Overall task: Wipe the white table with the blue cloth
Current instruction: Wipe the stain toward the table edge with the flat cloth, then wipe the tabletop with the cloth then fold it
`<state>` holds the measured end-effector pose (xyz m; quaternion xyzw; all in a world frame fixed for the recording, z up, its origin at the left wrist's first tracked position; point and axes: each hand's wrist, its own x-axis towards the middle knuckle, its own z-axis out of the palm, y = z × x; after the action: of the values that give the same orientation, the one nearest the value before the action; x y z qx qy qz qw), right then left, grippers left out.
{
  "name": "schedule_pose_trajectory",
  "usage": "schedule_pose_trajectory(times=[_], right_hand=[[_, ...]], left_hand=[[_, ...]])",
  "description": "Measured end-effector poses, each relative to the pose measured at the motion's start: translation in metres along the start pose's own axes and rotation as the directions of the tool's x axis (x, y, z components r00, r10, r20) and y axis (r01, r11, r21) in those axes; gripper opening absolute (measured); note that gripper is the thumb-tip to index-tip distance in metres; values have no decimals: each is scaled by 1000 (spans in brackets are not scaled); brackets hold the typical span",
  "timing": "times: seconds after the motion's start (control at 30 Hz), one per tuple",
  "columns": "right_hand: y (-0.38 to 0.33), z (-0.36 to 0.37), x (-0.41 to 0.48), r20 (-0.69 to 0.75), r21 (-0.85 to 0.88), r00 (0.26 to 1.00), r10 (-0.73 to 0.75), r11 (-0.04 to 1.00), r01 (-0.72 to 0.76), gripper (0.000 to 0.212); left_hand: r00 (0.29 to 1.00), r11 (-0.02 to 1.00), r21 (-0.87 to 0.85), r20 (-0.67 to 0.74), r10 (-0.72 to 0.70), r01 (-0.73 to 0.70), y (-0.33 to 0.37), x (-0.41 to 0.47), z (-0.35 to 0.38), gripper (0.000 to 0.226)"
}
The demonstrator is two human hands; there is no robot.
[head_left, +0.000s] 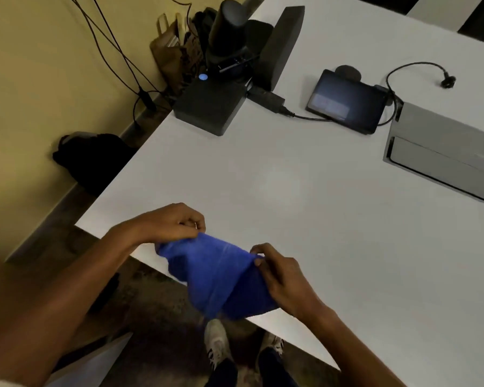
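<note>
A blue cloth [218, 277] hangs stretched between both hands above the near edge of the white table [305, 196]. My left hand [171, 223] pinches its upper left corner. My right hand [280, 272] pinches the upper right corner. The cloth sags down over the table's front edge, its lower part bunched and folded.
A black box with a blue light [210, 107] and a dark cylinder device [227, 32] stand at the table's far left. A small tablet [347, 103] with cables lies behind, a grey box [444, 152] at the right. Bags sit on the floor by the wall.
</note>
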<state>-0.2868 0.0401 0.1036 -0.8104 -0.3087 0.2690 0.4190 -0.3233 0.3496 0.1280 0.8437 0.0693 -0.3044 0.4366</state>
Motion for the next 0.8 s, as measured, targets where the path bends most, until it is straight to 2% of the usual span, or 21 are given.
schedule_pose_trajectory(times=[0.07, 0.13, 0.2, 0.27, 0.3, 0.37, 0.5, 0.63, 0.73, 0.8], right_hand=[[-4, -14, 3, -98, 138, 993, 62, 989, -48, 17], [-1, -32, 7, -106, 212, 985, 134, 971, -109, 15], [5, -57, 14, 9, 172, 982, 189, 967, -188, 22], [15, -84, 21, 144, 52, 971, 193, 978, -202, 16], [22, -96, 25, 147, 32, 972, 183, 981, -190, 12], [38, -114, 32, 48, 48, 985, 167, 984, -169, 15], [63, -138, 41, -121, 71, 981, 152, 987, -144, 16], [77, -162, 52, -369, 125, 918, 143, 987, -103, 19], [81, -176, 59, -510, 263, 835, 208, 962, -79, 8], [85, -187, 65, -562, 355, 775, 289, 930, -90, 12]], left_hand=[[999, 992, -127, -40, 5, -10, 7, 9, 0, 17], [998, 980, -201, -64, -11, -2, 13, 21, -1, 12], [999, 984, -177, -27, -32, 27, 21, 31, -7, 15], [991, 991, -91, 98, -90, 99, 32, 42, -17, 26], [980, 992, -35, 163, -118, 125, 38, 48, -20, 29], [965, 989, 62, 218, -142, 131, 47, 61, -24, 32], [988, 990, 82, 92, -125, 118, 67, 89, -27, 32], [997, 983, -182, -72, -10, -4, 84, 112, -28, 32], [990, 901, -432, -139, -17, -45, 89, 131, -29, 47], [987, 828, -558, -153, -39, -54, 91, 146, -26, 36]])
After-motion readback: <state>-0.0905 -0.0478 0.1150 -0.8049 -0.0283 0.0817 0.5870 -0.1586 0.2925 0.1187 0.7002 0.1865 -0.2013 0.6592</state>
